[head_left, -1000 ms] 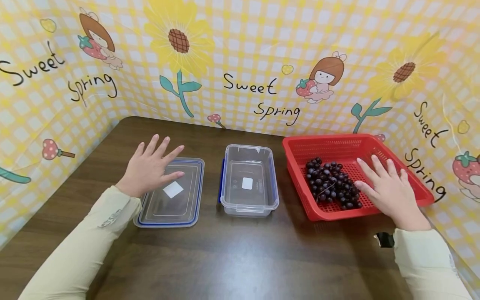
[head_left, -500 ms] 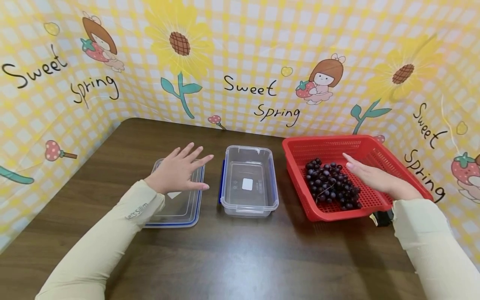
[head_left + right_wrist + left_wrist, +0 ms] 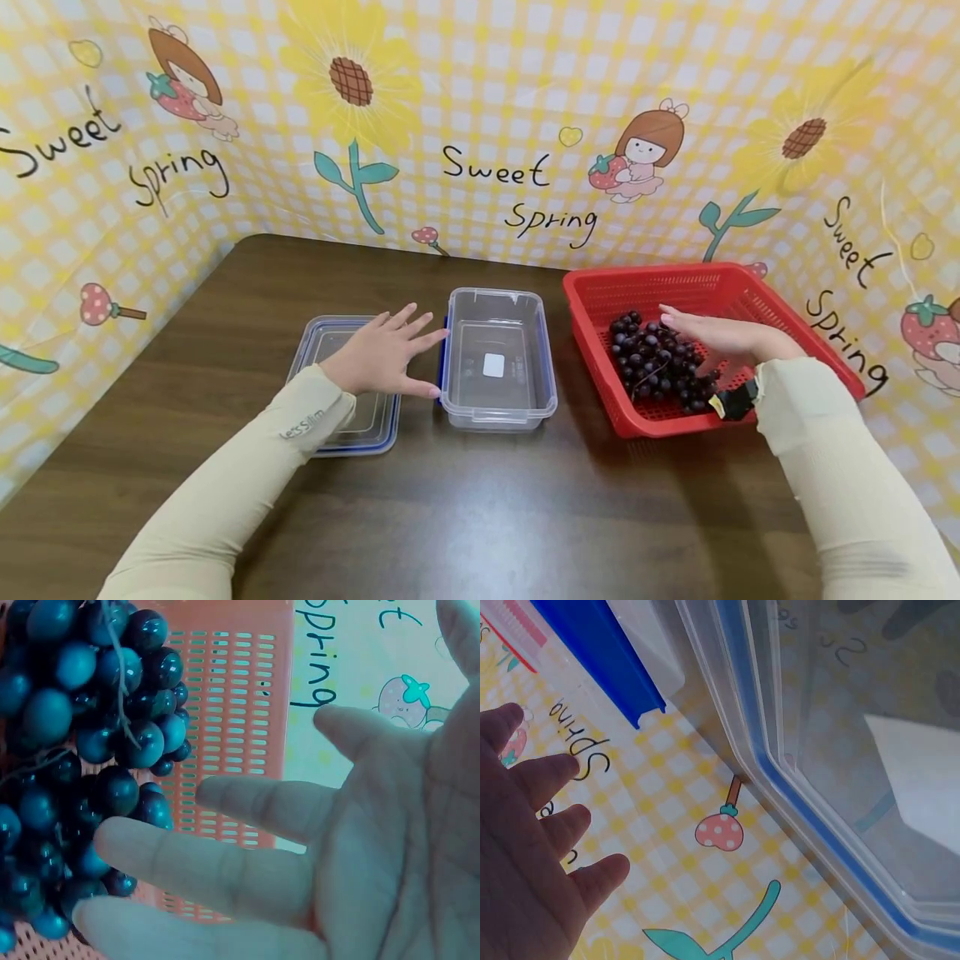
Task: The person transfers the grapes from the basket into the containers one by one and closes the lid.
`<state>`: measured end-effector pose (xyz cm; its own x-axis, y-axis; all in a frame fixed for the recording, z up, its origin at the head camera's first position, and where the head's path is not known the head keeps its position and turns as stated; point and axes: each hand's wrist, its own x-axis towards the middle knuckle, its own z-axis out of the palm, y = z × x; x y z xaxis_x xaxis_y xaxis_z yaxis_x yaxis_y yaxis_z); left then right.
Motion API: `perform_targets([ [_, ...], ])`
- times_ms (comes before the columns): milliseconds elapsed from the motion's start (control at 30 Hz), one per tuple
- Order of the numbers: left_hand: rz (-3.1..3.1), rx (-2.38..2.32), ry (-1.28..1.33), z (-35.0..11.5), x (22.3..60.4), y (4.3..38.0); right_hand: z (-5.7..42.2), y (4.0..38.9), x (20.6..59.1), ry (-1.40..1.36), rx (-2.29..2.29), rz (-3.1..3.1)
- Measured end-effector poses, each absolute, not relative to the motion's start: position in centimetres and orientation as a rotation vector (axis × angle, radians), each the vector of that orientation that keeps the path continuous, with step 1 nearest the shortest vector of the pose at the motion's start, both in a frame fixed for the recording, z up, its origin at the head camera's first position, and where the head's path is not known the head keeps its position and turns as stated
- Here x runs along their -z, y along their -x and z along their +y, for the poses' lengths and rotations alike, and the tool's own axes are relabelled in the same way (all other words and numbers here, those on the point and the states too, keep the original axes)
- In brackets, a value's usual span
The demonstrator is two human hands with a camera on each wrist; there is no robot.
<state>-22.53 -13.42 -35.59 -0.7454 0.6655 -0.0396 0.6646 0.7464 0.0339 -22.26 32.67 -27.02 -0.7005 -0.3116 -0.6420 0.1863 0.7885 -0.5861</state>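
Over the right part of a clear lid with a blue seal [image 3: 315, 333], my left hand [image 3: 382, 354] spreads its fingers, thumb and fingertips close to the left side of a clear plastic box [image 3: 495, 400]. Whether they touch the box I cannot tell. A bunch of dark grapes [image 3: 645, 358] lies in the left half of a red basket [image 3: 630, 425]. Above the right side of the grapes hovers my right hand [image 3: 731, 337], fingers extended and holding nothing. In the right wrist view its straight fingers [image 3: 217, 866] reach toward the grapes [image 3: 90, 720].
A brown wooden table [image 3: 480, 508] carries everything. Behind and at both sides rises a yellow checked cloth [image 3: 487, 100] with printed flowers and figures. A blue side clip [image 3: 604, 656] hangs off the box in the left wrist view.
The left hand has moved right across the lid to the box's side. My right hand has turned edge-on and shifted left over the grapes.
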Motion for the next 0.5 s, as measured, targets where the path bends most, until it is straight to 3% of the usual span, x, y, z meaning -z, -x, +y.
perform_targets([
  [500,2.877,-0.058,-1.081,-12.5,36.1,22.5,31.2,24.9,29.0,-0.099,0.912,2.147],
])
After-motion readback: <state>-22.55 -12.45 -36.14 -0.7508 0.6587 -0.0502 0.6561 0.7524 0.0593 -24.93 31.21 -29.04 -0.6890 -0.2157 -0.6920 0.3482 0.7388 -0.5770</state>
